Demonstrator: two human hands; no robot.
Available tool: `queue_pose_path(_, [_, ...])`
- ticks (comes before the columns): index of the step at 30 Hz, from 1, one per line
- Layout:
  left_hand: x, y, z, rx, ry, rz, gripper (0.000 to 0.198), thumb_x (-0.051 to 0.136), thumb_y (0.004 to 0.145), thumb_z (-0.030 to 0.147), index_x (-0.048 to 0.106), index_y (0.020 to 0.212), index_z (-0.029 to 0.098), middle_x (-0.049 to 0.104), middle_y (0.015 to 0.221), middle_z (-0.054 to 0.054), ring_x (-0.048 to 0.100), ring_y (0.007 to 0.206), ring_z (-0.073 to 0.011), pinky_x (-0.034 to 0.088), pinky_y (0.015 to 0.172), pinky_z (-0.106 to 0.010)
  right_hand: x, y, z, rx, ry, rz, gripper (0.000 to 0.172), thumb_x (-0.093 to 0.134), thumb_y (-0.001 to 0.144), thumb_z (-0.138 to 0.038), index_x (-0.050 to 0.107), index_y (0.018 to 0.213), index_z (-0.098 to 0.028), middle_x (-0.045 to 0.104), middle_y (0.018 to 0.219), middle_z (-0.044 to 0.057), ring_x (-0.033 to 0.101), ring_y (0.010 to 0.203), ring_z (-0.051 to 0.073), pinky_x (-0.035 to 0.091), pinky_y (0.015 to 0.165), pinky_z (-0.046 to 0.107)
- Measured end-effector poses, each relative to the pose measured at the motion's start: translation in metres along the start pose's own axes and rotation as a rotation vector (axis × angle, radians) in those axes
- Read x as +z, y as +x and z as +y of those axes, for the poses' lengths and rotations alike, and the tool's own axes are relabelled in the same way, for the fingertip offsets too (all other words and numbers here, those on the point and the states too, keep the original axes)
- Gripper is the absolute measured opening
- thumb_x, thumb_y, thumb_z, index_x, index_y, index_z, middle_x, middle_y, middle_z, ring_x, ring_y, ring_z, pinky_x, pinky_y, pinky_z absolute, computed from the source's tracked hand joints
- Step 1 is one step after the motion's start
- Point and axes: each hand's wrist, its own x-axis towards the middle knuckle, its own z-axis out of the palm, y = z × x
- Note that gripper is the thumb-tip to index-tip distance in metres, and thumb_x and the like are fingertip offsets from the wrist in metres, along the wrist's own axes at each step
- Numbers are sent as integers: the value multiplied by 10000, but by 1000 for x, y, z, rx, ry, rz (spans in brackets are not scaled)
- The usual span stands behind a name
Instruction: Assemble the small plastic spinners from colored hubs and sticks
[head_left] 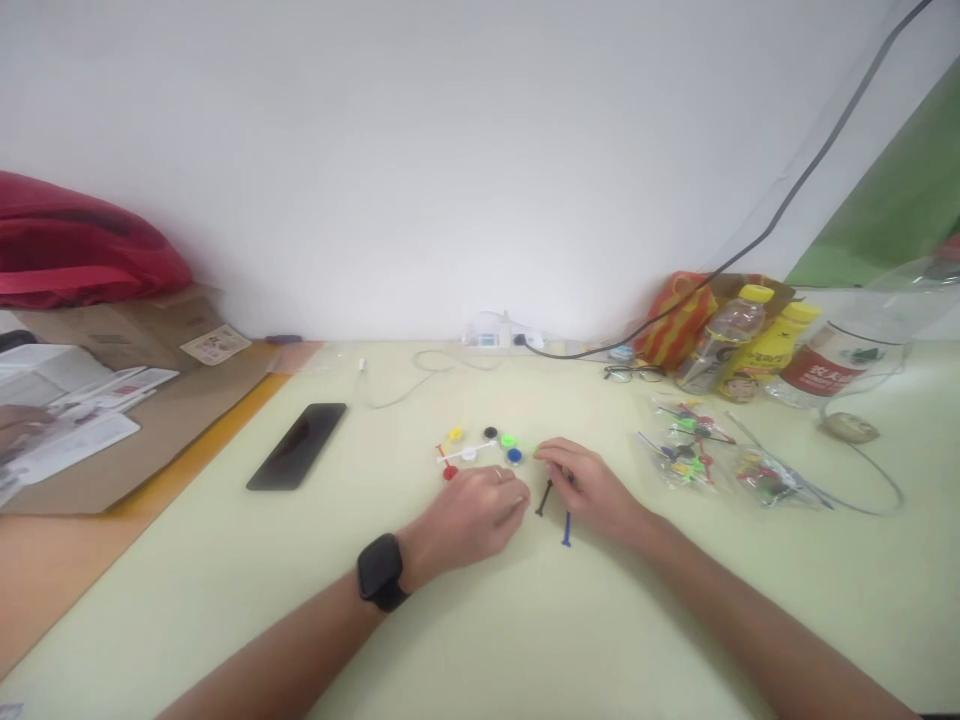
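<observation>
My left hand (pixel 480 510), wearing a ring, rests low over the table with its fingers curled together; whatever is between them is hidden. Opposite it, my right hand (pixel 592 487) is closed in a pinch, with a small light green plastic piece (pixel 535 450) showing at its fingertips. A black stick (pixel 544 498) and a blue stick (pixel 567 528) lie partly under the right hand. Just beyond the hands are small round pieces: yellow (pixel 455 434), black (pixel 490 433), green (pixel 508 441), blue (pixel 514 456) and red (pixel 450 473). A white stick (pixel 484 449) lies among them, near a white round piece (pixel 469 455).
A black phone (pixel 297 447) lies to the left. Clear bags of coloured parts (pixel 686 445) sit at right, before glasses (pixel 634 374), bottles (pixel 772 350) and a computer mouse (pixel 849 427). A cable runs to a power strip (pixel 491 330) by the wall. Cardboard (pixel 187 410) and papers occupy the far left.
</observation>
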Motion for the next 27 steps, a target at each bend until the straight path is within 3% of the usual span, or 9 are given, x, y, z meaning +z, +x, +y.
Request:
queue_pose_path(4, [12, -2, 13, 34, -9, -80, 202, 467, 995, 198, 628, 874, 189, 637, 778, -44, 625, 720, -201, 421, 655, -321, 1, 0, 1, -5, -17, 7, 286, 454, 965, -101, 661, 1124, -218, 687, 1153, 98, 656, 1071, 231, 541, 941, 391])
queue_pose_path(9, [18, -1, 12, -78, -35, -11, 111, 501, 982, 205, 566, 893, 192, 617, 935, -69, 620, 837, -216, 474, 702, -329, 2, 1, 2, 5, -23, 48, 276, 453, 972, -113, 645, 1142, -215, 680, 1163, 112, 653, 1074, 241, 537, 956, 421])
queue_pose_path(14, [20, -2, 14, -163, 25, 48, 49, 537, 963, 229, 537, 923, 201, 602, 1030, -107, 612, 940, -280, 515, 770, -420, 2, 2, 2, -13, -38, 5, 269, 453, 973, -115, 641, 1138, -215, 679, 1153, 110, 646, 1068, 242, 540, 944, 427])
queue_pose_path(20, [26, -4, 18, -166, 77, 121, 44, 525, 969, 249, 528, 969, 205, 613, 1104, -140, 601, 1019, -322, 529, 823, -494, -3, 3, 2, -7, -94, 58, 198, 467, 1000, -179, 659, 1028, -218, 700, 1059, 105, 649, 1013, 257, 534, 920, 449])
queue_pose_path(27, [27, -4, 20, -162, 117, 113, 77, 513, 973, 248, 545, 1008, 187, 628, 1123, -169, 605, 1067, -355, 527, 878, -536, 2, 3, -1, -39, -88, 64, 233, 466, 998, -164, 648, 1131, -221, 678, 1174, 111, 632, 1110, 256, 526, 977, 445])
